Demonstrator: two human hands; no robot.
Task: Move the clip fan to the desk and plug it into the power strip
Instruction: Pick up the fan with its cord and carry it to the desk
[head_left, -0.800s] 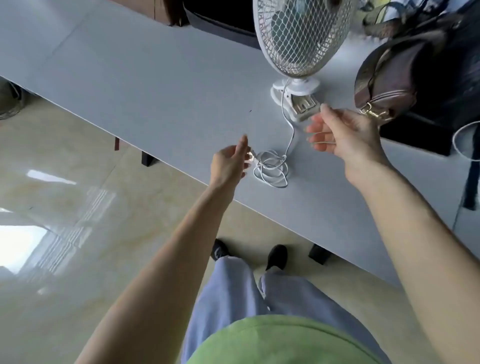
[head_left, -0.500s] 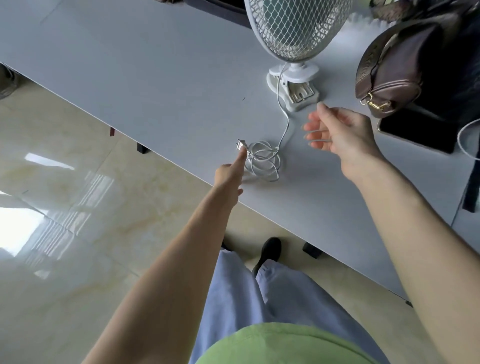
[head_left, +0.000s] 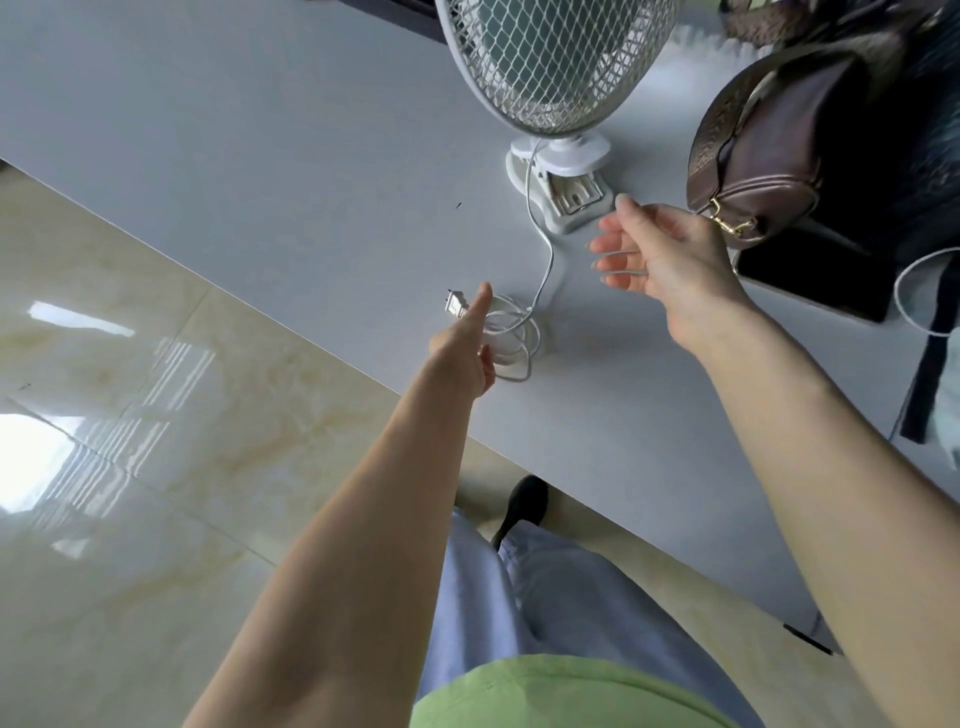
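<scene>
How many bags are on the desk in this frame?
1 for certain: the brown handbag at the desk's far right, beside the clip fan. Dark items behind and below it are cut off by the frame, so another may be hidden.

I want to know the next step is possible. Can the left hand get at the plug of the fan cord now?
Probably yes. The left hand is already at the plug, its thumb alongside it, and nothing lies between them. The coiled cord lies beside it on the desk.
</scene>
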